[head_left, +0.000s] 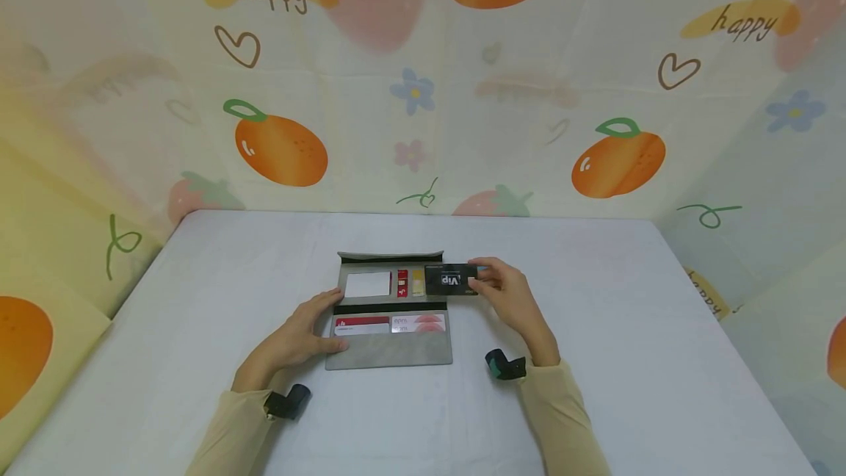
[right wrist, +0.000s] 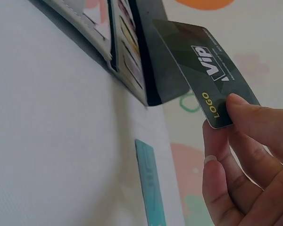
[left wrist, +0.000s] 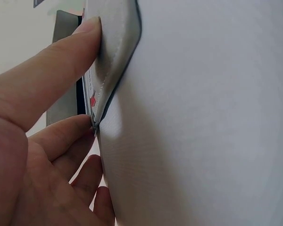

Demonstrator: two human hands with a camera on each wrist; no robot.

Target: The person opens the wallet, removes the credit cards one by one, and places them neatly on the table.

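- Nearest, two beige sleeves [head_left: 228, 432] reach in from seven and five o'clock.
- The left hand [head_left: 297, 336] is at the grey wallet's [head_left: 396, 351] nine o'clock, thumb and fingers apart; the left wrist view adds the thumb pressing a panel's face and a fingertip at the fold.
- The wallet lies unfolded on the white table [head_left: 410, 417], cards [head_left: 362, 325] in its pockets.
- At its two o'clock, the right hand [head_left: 507, 296] pinches a black card [head_left: 436, 285]; only the right wrist view shows "LOGO" legibly and the card raised and tilted.
- That view also reveals a teal strip [right wrist: 151, 181] on the table, mostly hidden in the head view.
- Farthest, at twelve o'clock, hangs a fruit-print cloth [head_left: 370, 109].
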